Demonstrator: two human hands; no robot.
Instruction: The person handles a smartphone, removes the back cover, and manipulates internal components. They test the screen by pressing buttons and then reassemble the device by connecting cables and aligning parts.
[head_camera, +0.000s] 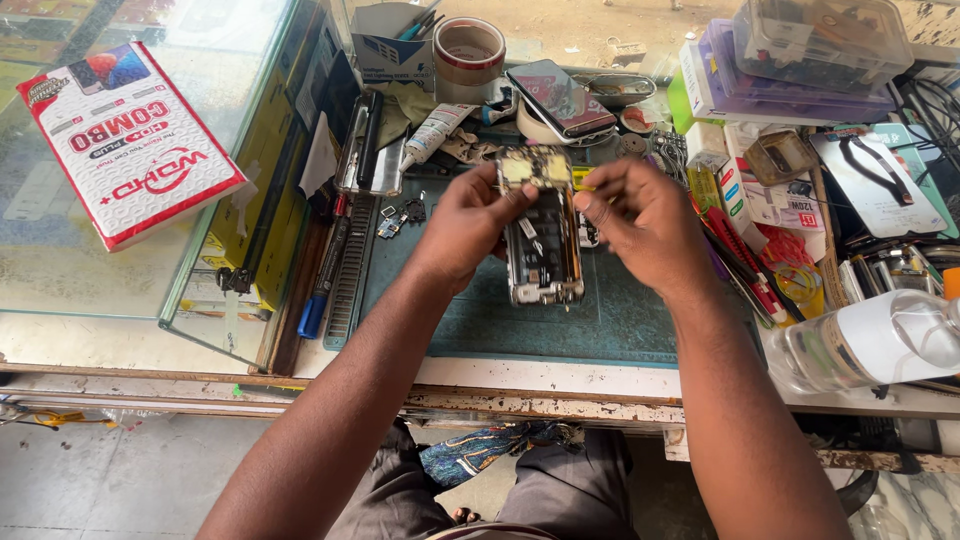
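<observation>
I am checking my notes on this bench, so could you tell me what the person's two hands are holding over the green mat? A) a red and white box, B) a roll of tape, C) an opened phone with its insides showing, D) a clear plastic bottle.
C: the left hand and right hand grip an opened phone, circuitry exposed, above the green mat.

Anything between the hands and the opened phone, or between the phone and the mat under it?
Nothing visible. The left hand and right hand both already grip the opened phone at its upper end. It is held above the green mat, and the mat patch just below it shows bare; small loose parts lie off to the left.
</observation>
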